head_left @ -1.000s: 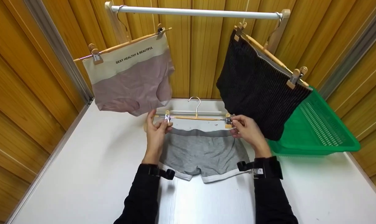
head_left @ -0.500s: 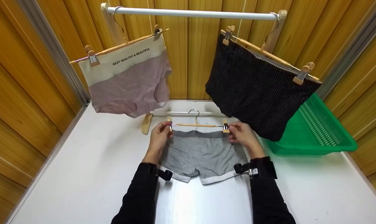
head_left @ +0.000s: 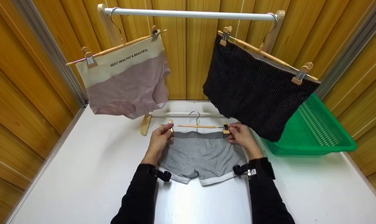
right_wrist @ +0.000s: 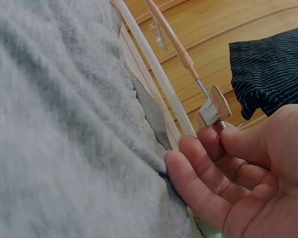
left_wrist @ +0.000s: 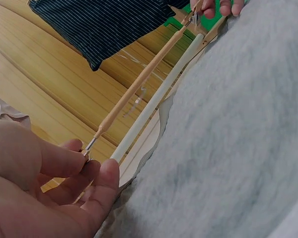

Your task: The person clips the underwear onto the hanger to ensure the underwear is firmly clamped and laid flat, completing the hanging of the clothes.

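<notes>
A clip hanger (head_left: 203,126) with a thin wooden bar lies across the waistband of grey boxer briefs (head_left: 203,152), which have white leg hems. My left hand (head_left: 159,141) pinches the hanger at its left clip, and the fingers hide most of that clip in the left wrist view. At the other end, my right hand (head_left: 243,138) pinches the metal rod just outside the right clip (right_wrist: 216,106). The lower fingers of the right hand (right_wrist: 233,173) are at the edge of the grey cloth (right_wrist: 64,124). The hanger's hook (head_left: 196,115) points away from me.
A white rail (head_left: 188,13) on a wooden stand carries pink-and-cream briefs (head_left: 128,81) at left and black striped briefs (head_left: 256,87) at right, each on a clip hanger. Behind the black pair stands a green basket (head_left: 331,149) on the white table (head_left: 82,174).
The hanger has come toward me and down to the waistband. My left fingers, spread past the left clip before, now pinch there. The black briefs have swung on their hanger.
</notes>
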Available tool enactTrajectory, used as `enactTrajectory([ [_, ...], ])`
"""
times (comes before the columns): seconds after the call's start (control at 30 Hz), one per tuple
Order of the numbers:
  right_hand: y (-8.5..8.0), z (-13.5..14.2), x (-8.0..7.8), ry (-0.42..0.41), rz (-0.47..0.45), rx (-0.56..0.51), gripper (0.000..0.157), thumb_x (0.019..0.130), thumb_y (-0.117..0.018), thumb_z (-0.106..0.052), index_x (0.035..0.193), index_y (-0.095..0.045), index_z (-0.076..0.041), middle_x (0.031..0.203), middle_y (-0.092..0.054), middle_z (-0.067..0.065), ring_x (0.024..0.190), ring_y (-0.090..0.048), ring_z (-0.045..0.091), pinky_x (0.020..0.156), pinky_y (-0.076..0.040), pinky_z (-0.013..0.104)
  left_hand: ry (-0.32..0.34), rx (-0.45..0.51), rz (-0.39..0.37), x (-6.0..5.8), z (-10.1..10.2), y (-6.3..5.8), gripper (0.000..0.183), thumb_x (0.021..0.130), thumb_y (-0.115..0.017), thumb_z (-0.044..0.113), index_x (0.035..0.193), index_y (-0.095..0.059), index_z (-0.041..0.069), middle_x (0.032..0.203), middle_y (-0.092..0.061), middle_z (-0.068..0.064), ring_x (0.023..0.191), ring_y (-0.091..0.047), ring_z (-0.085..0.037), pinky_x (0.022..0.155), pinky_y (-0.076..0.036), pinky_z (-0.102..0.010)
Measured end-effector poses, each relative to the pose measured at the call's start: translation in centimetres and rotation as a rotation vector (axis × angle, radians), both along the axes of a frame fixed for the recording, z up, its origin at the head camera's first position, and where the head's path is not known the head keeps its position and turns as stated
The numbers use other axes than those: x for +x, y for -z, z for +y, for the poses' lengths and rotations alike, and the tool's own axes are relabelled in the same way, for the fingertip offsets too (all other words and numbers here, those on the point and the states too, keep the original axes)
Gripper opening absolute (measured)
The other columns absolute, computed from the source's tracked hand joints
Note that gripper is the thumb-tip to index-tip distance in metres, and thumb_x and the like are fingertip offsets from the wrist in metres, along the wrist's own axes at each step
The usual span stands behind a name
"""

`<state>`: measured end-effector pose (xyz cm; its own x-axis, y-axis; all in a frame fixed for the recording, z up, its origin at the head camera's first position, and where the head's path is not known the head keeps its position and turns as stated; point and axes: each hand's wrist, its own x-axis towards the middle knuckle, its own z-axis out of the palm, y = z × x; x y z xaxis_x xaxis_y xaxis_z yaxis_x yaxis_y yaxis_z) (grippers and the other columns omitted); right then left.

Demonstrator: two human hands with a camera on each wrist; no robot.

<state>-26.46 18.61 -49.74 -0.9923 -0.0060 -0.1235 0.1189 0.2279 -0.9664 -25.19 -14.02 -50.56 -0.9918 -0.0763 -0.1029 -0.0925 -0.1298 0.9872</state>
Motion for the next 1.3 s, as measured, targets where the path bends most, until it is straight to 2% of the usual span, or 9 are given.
enactTrajectory([
  [0.13,0.3,-0.2,0.1,0.009,0.007,-0.026,0.029,0.107,-0.045,-0.002,0.132,-0.052,0.011,0.098,-0.058,0.016,0.075,-0.064,0.016,0.065,-0.059,0.029,-0.010,-0.066,0.008,-0.2,0.0,0.6,0.030,0.100,-0.053,-0.006,0.128,-0.064,-0.008,0.128,-0.060,-0.027,0.096,-0.060,-0.021,0.074,-0.054,-0.024],
  [0.43,0.9,-0.3,0.1,-0.064,0.046,0.006,0.042,0.102,-0.059,-0.005,0.138,-0.047,0.014,0.113,-0.060,0.021,0.077,-0.064,0.012,0.065,-0.056,0.025,0.016,-0.260,-0.001,0.0,0.3,0.8,0.031,0.100,-0.048,-0.005,0.127,-0.064,-0.011,0.126,-0.064,-0.025,0.101,-0.063,-0.029,0.079,-0.052,-0.027],
  [0.6,1.1,-0.4,-0.2,-0.082,0.087,0.024,0.052,0.091,-0.067,0.006,0.138,-0.048,0.017,0.125,-0.059,0.034,0.080,-0.062,0.009,0.064,-0.053,0.022,0.071,-0.353,0.055,0.1,0.4,0.5,0.035,0.100,-0.046,-0.003,0.131,-0.060,-0.013,0.130,-0.062,-0.026,0.120,-0.057,-0.033,0.100,-0.046,-0.038],
  [0.67,1.1,-0.5,-0.2,-0.084,0.106,0.043,0.052,0.089,-0.068,0.008,0.137,-0.049,0.017,0.127,-0.058,0.035,0.083,-0.062,0.011,0.064,-0.052,0.021,0.097,-0.432,0.120,0.2,0.4,0.5,0.036,0.098,-0.047,-0.005,0.131,-0.059,-0.014,0.131,-0.062,-0.027,0.128,-0.054,-0.036,0.108,-0.042,-0.043],
  [0.77,1.2,-0.5,-0.3,-0.098,0.164,0.060,0.048,0.090,-0.067,0.009,0.135,-0.051,0.018,0.128,-0.058,0.036,0.094,-0.065,0.024,0.068,-0.051,0.019,0.113,-0.629,0.220,0.4,0.4,0.4,0.035,0.095,-0.050,-0.005,0.127,-0.064,-0.010,0.127,-0.065,-0.025,0.129,-0.053,-0.041,0.109,-0.041,-0.050],
  [0.9,1.4,-0.4,-0.3,-0.159,0.260,0.099,0.043,0.093,-0.063,0.010,0.134,-0.051,0.020,0.129,-0.057,0.038,0.114,-0.061,0.046,0.079,-0.050,0.016,0.124,-0.841,0.189,0.7,0.3,0.4,0.036,0.097,-0.054,0.003,0.129,-0.068,0.005,0.133,-0.063,-0.019,0.134,-0.044,-0.045,0.108,-0.035,-0.061],
  [1.0,1.5,-0.5,-0.2,-0.183,0.261,0.144,0.044,0.096,-0.062,0.008,0.137,-0.050,0.018,0.134,-0.055,0.035,0.121,-0.056,0.048,0.086,-0.048,0.016,0.163,-0.894,0.134,0.8,0.1,0.4,0.040,0.098,-0.052,0.006,0.136,-0.065,0.010,0.145,-0.054,-0.019,0.142,-0.033,-0.044,0.110,-0.028,-0.065],
  [1.2,1.0,-0.8,0.2,-0.191,0.209,0.262,0.040,0.097,-0.061,0.006,0.136,-0.054,0.015,0.134,-0.058,0.032,0.121,-0.058,0.044,0.096,-0.050,0.034,0.210,-0.942,0.172,0.6,-0.2,0.4,0.056,0.092,-0.048,-0.002,0.147,-0.054,0.009,0.154,-0.038,-0.029,0.147,-0.024,-0.046,0.113,-0.022,-0.065],
  [1.3,0.8,-0.8,0.4,-0.217,0.231,0.341,0.032,0.096,-0.060,0.007,0.127,-0.060,0.015,0.133,-0.059,0.031,0.122,-0.056,0.043,0.100,-0.047,0.045,0.215,-0.963,0.192,0.6,-0.3,0.4,0.059,0.089,-0.047,-0.003,0.147,-0.053,0.007,0.152,-0.040,-0.031,0.146,-0.025,-0.047,0.112,-0.024,-0.066],
])
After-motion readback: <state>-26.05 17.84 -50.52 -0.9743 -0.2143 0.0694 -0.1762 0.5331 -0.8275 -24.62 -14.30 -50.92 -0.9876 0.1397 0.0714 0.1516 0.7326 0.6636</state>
